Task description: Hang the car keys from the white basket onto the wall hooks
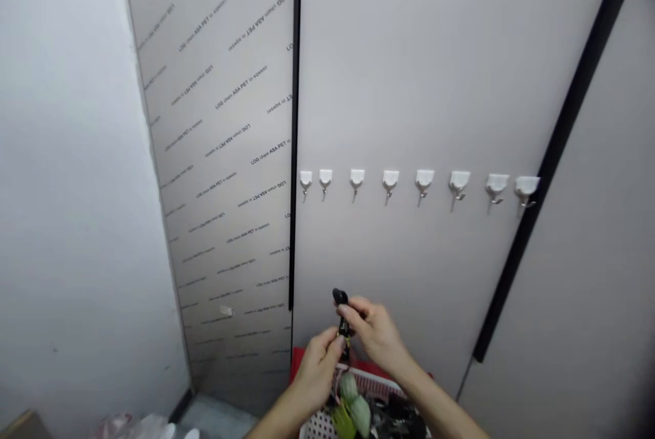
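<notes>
My left hand (322, 362) and my right hand (376, 331) meet low in the view. Both have their fingers pinched on a small black item (343, 319); its exact kind is hard to make out. Its rounded black top pokes out above my right fingertips. Lower down, near my left thumb, it has a bit of yellow-green. Right below my hands is a white plastic basket (318, 423) with holes in its wall. Grey-green and bright green soft-looking pieces (354, 401) lie in it beside a heap of dark items (396, 418).
Several white hooks (391, 179) with metal prongs run in a row across the pale cabinet door (424, 70). Long black strips (557, 145) edge the door. Something red (297, 356) lies behind the basket. A printed panel (230, 152) and white wall (76, 186) stand left.
</notes>
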